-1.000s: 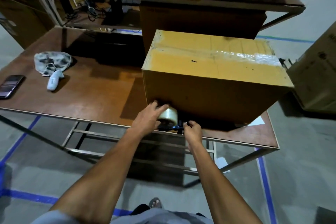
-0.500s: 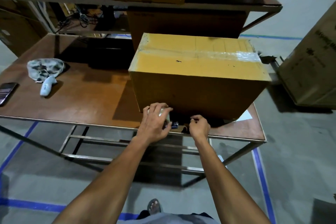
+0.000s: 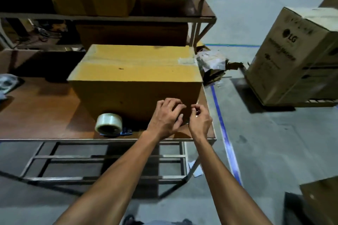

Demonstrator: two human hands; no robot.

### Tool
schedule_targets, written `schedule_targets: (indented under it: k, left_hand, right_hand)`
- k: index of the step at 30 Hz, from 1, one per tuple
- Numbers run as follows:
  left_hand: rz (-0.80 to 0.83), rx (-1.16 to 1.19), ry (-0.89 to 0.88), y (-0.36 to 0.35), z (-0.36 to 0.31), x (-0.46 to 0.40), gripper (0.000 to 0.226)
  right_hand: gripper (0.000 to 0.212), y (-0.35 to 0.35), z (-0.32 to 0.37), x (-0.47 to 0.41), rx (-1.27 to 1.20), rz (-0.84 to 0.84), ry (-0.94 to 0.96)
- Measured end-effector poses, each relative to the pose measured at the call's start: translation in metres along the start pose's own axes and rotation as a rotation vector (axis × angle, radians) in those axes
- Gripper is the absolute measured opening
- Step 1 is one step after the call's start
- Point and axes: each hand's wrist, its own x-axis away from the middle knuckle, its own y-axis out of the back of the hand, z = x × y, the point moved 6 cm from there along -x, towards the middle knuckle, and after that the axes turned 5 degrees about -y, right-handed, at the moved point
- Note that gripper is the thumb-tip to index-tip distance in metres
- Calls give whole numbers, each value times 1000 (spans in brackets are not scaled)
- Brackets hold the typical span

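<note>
A taped yellow cardboard box point(image 3: 135, 71) stands on the brown table point(image 3: 42, 115), near its right end. A roll of clear tape on a blue dispenser point(image 3: 108, 124) lies on the table against the box's front, left of my hands. My left hand point(image 3: 167, 115) rests with bent, spread fingers on the lower right of the box's front face. My right hand point(image 3: 199, 120) hovers just beside it at the box's bottom right corner, fingers curled and thumb meeting the forefinger. I see nothing between them.
A shelf rack point(image 3: 128, 17) with more cartons stands behind the table. A large printed carton point(image 3: 296, 56) sits on a pallet to the right. Torn packaging point(image 3: 214, 65) lies on the floor beside the box. Blue floor tape point(image 3: 221, 126) runs past the table's right edge.
Both hands let go of the tape dispenser and moved right to the box's lower right corner. The dispenser now lies alone on the table. My view shifted to the right.
</note>
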Motion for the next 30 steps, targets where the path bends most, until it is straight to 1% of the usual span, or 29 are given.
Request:
schedule_targets:
  k: [3,6,9,13,15,17,18,20,22,24,27,30]
  left_hand:
    - [-43,-8,-23,-1,-32,-36,38]
    - [-76,16,-34,2,-56,-66,38]
    - [-111,1,-45,11,-62,-92,36]
    - [-151,-63,-24,30,-47,-124,31]
    - [-169,-65,-18,38,-37,-137,30]
    - [-207,-4,9,46,-26,-152,28]
    - [-232,41,44,50,-18,-160,26]
    - [-251,96,157,52,3,-178,20]
    - [-193,106,295,47,31,-195,23]
    - [-80,111,380,35,55,-206,30]
    - [89,132,377,16,73,-213,39]
    - [98,187,396,3,86,-216,41]
  right_hand:
    - [17,24,-3,-31,-48,12,11]
    - [18,39,-1,-57,-104,66,-10]
    - [24,40,4,-77,-146,125,-102]
    - [37,21,15,-104,-157,280,-204]
    - [40,7,18,-113,-302,357,-282]
    - [42,-9,22,-121,-510,432,-382]
    - [44,-17,25,-125,-568,466,-420]
    - [51,-28,29,-138,-546,509,-480]
    - [46,-35,33,-148,-491,516,-517]
    - [39,-42,39,-157,-504,524,-518]
    - [35,-53,44,-168,-632,553,-476]
    - [24,-59,43,-180,-706,536,-492]
